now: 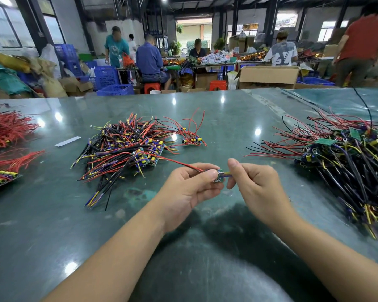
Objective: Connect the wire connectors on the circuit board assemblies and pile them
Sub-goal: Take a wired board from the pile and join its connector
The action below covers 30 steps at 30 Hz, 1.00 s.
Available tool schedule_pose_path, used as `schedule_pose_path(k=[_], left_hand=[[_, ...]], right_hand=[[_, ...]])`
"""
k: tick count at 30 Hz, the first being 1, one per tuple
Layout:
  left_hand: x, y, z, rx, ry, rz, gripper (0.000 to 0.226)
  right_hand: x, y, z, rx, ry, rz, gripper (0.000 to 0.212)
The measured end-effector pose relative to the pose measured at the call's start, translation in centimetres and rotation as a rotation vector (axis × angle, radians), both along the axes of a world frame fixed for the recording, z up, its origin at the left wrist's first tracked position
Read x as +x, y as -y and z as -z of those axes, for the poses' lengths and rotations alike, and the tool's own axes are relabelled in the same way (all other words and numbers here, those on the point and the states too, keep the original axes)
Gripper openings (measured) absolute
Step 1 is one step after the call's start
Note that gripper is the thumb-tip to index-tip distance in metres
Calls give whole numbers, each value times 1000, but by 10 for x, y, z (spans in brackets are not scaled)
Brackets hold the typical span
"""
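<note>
Where workers sit behind, both hands pinch one board (218, 176) over the glossy green table (205, 110).

Glossy green worktop (205, 118)
Wired board piles lie centre (127, 147), right (345, 153) and left (4, 129); a white strip (67, 141) lies between.

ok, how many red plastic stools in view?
2. One red stool under the seated person in blue, the other red stool right of it beside the cardboard box. More may be hidden.
</note>
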<state>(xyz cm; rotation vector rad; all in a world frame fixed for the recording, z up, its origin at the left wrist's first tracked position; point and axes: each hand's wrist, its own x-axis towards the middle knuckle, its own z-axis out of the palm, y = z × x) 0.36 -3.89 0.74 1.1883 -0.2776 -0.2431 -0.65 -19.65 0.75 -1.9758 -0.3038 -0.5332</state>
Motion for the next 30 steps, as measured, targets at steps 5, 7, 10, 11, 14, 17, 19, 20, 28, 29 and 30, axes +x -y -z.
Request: schedule_pose_path(k=[5,7,10,11,14,17,19,20,28,29,30], left_hand=[[0,2,1,-12,-15,3,10],[0,3,2,-7,-3,-24,15],[2,4,3,10,32,-74,9],[2,4,4,15,44,-85,8],[4,3,6,1,70,-79,13],[3,2,7,-13,93,-59,9],[3,2,7,1,104,-77,10],[3,3,8,14,114,-96,6],[3,0,4,21,119,-199,13],[4,-1,5,24,115,-208,20],[3,-2,5,28,116,-206,25]], right_hand=[[-2,-3,1,-15,-4,-21,50],[-3,-4,1,-15,0,-14,52],[-4,-6,0,7,-3,-37,52],[-4,-6,0,19,-11,-54,51],[-3,-6,1,52,-39,-74,50],[-1,-5,2,11,-29,-57,51],[-1,-5,3,-35,-24,-64,51],[-1,-5,3,-49,-30,-74,51],[2,0,4,-88,-106,-284,25],[3,1,4,-115,-99,-291,25],[3,2,4,-140,-84,-283,25]])
